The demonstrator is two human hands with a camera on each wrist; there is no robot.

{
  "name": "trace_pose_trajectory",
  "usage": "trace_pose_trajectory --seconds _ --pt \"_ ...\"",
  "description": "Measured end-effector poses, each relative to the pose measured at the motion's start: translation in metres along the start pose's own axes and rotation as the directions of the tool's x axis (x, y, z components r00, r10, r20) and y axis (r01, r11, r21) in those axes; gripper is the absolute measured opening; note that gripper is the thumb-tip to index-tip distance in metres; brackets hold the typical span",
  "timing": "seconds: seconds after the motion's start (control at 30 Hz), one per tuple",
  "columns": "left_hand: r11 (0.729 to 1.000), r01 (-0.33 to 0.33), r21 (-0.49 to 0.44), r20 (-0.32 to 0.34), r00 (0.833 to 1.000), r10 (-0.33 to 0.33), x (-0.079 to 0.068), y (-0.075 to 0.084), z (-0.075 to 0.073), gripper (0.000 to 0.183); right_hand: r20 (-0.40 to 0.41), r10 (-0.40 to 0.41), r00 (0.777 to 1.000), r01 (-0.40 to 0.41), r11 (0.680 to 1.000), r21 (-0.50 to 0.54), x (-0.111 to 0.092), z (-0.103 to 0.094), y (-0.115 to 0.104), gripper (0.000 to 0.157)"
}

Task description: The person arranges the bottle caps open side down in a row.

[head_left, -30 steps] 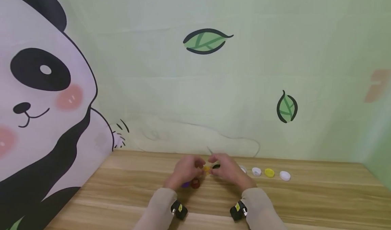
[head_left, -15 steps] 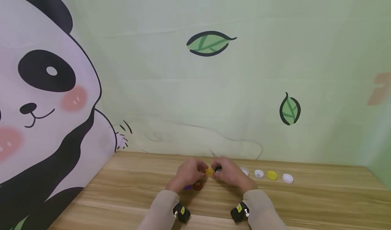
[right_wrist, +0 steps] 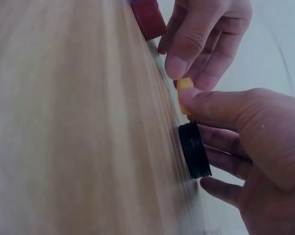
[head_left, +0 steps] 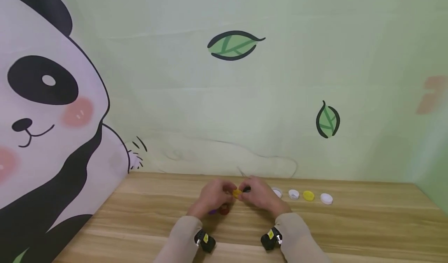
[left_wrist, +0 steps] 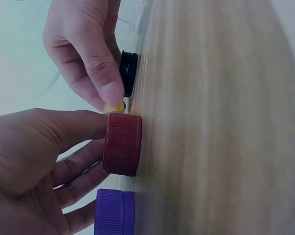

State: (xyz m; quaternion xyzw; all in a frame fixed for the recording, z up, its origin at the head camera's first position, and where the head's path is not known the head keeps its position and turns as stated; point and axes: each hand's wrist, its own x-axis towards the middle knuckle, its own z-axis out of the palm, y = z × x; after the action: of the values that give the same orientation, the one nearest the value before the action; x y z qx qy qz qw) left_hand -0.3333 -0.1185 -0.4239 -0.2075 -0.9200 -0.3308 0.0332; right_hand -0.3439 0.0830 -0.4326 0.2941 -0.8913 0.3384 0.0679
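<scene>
In the right wrist view my right hand (right_wrist: 264, 132) pinches a small yellow bottle cap (right_wrist: 185, 90) by thumb and finger. My left hand (head_left: 214, 195) is close on its other side, fingertips right at the cap's edge and other fingers loosely spread. On the table beneath the right palm, a black bottle cap (right_wrist: 194, 149) stands close to the fingers. A dark red screw cap (left_wrist: 123, 144) and a purple cap (left_wrist: 113, 211) sit in front of the left hand in the left wrist view.
To the right of the right hand lies a row of caps: a white one (head_left: 277, 192), another white one (head_left: 293, 194), a yellow one (head_left: 308, 195) and a white one (head_left: 326, 199). Behind the wooden table (head_left: 364, 224) hangs a printed panda cloth (head_left: 182, 111).
The head view has shifted slightly. Both hands stay together around the yellow cap, which has tilted a little between the fingertips. The row of caps has kept its places.
</scene>
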Motion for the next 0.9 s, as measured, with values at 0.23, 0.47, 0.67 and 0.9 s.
trace_pose_trajectory --seconds 0.23,0.47,0.67,0.9 --pt "1.0 0.001 -0.011 -0.056 0.998 -0.002 -0.003 -0.002 -0.003 0.018 -0.023 0.029 0.999 -0.029 0.999 0.02 0.002 0.003 -0.005 0.01" --pt "1.0 -0.01 0.004 -0.099 0.995 0.011 -0.005 -0.005 -0.005 0.007 -0.065 0.017 0.998 -0.014 0.999 0.036 0.003 0.005 -0.007 0.008" --pt "0.999 -0.043 0.006 -0.111 0.993 0.044 -0.005 -0.006 -0.007 0.008 -0.109 0.002 0.994 0.005 0.998 0.065 0.0 0.005 -0.01 0.004" --pt "0.998 -0.06 -0.01 -0.136 0.989 0.058 -0.007 -0.004 -0.009 0.011 -0.137 0.066 0.988 -0.039 0.981 0.19 -0.004 0.004 -0.016 0.006"
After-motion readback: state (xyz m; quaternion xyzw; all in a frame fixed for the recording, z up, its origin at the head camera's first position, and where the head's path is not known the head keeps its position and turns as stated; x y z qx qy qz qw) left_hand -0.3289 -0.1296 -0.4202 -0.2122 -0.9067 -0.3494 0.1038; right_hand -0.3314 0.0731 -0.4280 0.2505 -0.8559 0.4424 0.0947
